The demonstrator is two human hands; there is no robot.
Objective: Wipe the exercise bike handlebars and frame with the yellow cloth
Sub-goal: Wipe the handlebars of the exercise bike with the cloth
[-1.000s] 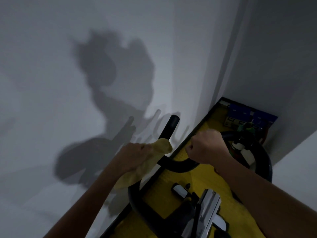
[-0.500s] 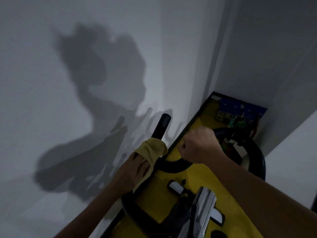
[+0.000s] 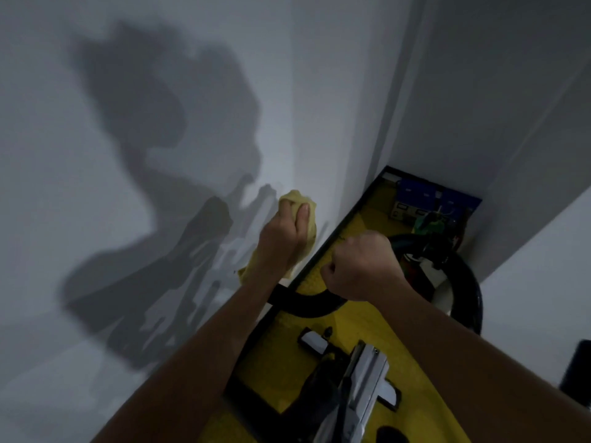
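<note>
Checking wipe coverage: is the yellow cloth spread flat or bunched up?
Bunched: the yellow cloth is wadded in the left hand, over the handlebar tip.

A single head-worn wide-angle camera looks steeply down along both forearms, close over the handlebar (image 3: 307, 306) (edges bend), facing the wall (image 3: 160, 123) corner above the yellow mat (image 3: 367, 327).

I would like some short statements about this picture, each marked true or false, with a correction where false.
1. The left hand grips the yellow cloth. True.
2. The right hand also holds a cloth. False: it grips the black handlebar, with no cloth.
3. The floor mat under the bike is yellow. True.
4. The tip of the left handlebar end is bare. False: the cloth covers it.
</note>
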